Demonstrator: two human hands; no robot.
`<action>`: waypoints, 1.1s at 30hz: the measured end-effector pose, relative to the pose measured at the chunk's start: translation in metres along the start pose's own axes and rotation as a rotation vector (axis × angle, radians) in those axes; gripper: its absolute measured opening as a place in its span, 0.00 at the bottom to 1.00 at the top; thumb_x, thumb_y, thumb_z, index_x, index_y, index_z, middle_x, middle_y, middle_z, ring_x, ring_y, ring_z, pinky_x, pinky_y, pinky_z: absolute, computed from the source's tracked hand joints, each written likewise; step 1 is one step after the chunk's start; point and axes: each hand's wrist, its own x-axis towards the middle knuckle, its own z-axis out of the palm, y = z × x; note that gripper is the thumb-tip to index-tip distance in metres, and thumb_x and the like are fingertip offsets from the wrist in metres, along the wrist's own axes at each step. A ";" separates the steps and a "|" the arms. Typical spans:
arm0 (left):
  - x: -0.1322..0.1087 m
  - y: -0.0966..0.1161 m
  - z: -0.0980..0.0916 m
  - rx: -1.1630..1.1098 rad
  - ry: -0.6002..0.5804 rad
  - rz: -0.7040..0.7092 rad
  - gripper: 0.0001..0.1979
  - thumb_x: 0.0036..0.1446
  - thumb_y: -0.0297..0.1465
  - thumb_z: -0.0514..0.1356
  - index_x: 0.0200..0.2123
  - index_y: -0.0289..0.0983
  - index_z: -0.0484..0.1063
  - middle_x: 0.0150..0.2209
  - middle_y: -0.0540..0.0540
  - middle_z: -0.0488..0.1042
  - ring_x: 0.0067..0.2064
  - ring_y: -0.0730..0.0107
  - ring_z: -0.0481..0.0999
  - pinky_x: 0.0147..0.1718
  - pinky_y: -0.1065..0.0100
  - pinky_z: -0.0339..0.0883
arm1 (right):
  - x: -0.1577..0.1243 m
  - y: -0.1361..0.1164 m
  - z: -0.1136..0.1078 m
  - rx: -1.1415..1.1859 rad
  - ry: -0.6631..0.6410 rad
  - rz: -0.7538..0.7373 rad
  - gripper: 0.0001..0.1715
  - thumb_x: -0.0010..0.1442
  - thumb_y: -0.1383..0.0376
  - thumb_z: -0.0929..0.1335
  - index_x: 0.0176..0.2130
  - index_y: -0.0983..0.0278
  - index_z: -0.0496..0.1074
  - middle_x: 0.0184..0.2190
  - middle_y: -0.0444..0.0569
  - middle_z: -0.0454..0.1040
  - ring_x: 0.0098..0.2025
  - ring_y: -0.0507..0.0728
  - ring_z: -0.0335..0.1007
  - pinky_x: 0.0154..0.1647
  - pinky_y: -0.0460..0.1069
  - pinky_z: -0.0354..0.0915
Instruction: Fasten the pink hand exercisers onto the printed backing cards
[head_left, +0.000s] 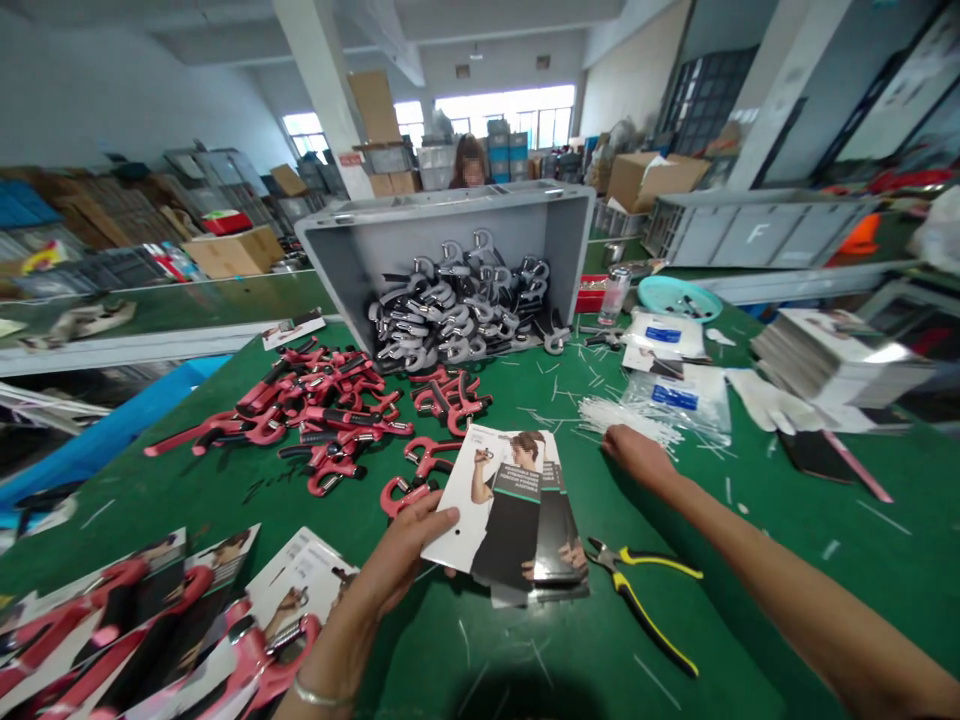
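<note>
My left hand [411, 545] grips the edge of a printed packaging card [469, 495], thumb on top. That card lies over more such cards [559, 540], fanned out beneath it. My right hand [634, 455] has its fingers curled together at the edge of a pile of thin white cable ties [626, 418]; what is between its fingertips is hidden. Diagonal cutting pliers [637, 595] with yellow and black handles lie open right of the cards. Just beyond the left hand are red hand grip strengtheners [427, 460]. Several carded red ones [262, 640] lie at the lower left.
A grey crate [574, 250] tipped towards me holds grey-and-black hand grips [457, 310]. Clear plastic bags [679, 400], a white glove [772, 400], a card stack [832, 360] and a turquoise plate [679, 290] are on the right. Beyond the crate is another person [470, 165].
</note>
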 end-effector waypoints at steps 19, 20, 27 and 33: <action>-0.024 -0.005 -0.002 -0.058 0.161 0.131 0.23 0.50 0.39 0.69 0.47 0.32 0.76 0.40 0.40 0.82 0.36 0.62 0.80 0.38 0.66 0.70 | -0.077 -0.099 0.020 0.860 0.027 -0.006 0.12 0.58 0.56 0.72 0.34 0.62 0.74 0.40 0.47 0.75 0.30 0.50 0.69 0.32 0.47 0.70; -0.025 -0.006 0.001 -0.054 0.139 0.141 0.22 0.50 0.39 0.69 0.46 0.32 0.77 0.39 0.40 0.82 0.36 0.62 0.80 0.38 0.66 0.70 | -0.083 -0.110 0.023 0.844 0.014 -0.032 0.11 0.58 0.57 0.72 0.34 0.62 0.74 0.38 0.46 0.75 0.30 0.50 0.70 0.32 0.48 0.70; -0.033 -0.007 0.024 -0.073 0.009 0.234 0.19 0.55 0.40 0.65 0.45 0.33 0.78 0.39 0.41 0.81 0.37 0.64 0.78 0.38 0.67 0.68 | -0.125 -0.169 0.047 0.438 0.061 -0.428 0.05 0.65 0.62 0.67 0.42 0.59 0.72 0.34 0.46 0.76 0.32 0.54 0.75 0.36 0.50 0.71; -0.034 -0.010 0.027 -0.030 -0.010 0.286 0.18 0.58 0.38 0.63 0.48 0.34 0.77 0.40 0.42 0.80 0.39 0.64 0.78 0.40 0.67 0.68 | -0.131 -0.170 0.062 0.173 0.157 -0.639 0.07 0.66 0.66 0.66 0.44 0.57 0.72 0.37 0.48 0.77 0.42 0.58 0.75 0.44 0.54 0.70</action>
